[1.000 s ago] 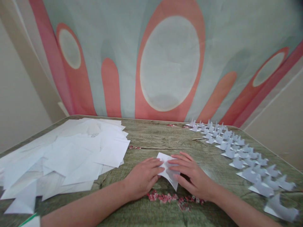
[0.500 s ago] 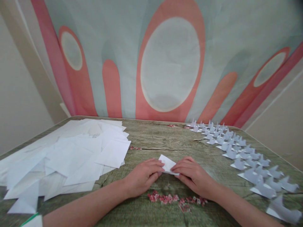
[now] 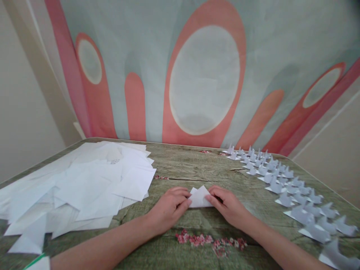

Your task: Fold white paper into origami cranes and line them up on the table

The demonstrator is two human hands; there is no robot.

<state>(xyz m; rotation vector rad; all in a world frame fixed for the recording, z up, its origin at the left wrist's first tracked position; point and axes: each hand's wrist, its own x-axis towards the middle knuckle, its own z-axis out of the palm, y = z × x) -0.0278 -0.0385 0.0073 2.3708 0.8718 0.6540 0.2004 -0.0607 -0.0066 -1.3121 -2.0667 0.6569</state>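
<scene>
A small folded sheet of white paper (image 3: 199, 198) is held just above or on the table, in the middle of the head view. Its upper edge shows two peaks, the right one taller. My left hand (image 3: 172, 205) pinches its left end, thumb in front and fingers behind. At the other end my right hand (image 3: 227, 204) grips the paper the same way, its thumb on the front face. The fingertips behind the paper are hidden.
A wide heap of loose white paper sheets (image 3: 92, 180) covers the left of the wood-patterned table (image 3: 174, 161). Rows of folded white paper birds (image 3: 275, 183) stand along the right side. A patterned backdrop (image 3: 205, 78) hangs behind the far edge.
The folded paper has been tilted up, and a peaked face now shows towards me. Both thumbs have moved onto its front. The camera view has shifted slightly.
</scene>
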